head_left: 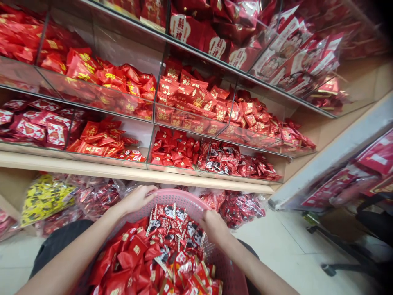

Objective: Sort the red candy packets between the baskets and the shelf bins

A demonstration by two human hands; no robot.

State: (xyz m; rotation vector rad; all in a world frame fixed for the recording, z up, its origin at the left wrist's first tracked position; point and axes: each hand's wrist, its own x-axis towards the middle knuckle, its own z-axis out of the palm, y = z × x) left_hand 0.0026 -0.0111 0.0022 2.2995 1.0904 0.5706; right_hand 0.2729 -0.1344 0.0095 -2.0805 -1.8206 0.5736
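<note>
A pink plastic basket (181, 196) with a perforated wall stands between my knees, filled with small red wrapped packets (135, 250). Some packets near its far side (167, 217) carry black-and-white pictures. My left hand (139, 198) grips the far left part of the rim, its fingers bent over the edge. On the right of the rim, my right hand (215, 225) is closed round the edge, with the fingers partly hidden. Neither hand holds a packet that I can see.
Shelves with clear dividers (155, 94) hold red packets in front of me. Below the wooden ledge (129, 171) lie clear bags of packets, one yellow bag (47, 198) at left. A wheeled chair base (346, 254) stands on the tiled floor at right.
</note>
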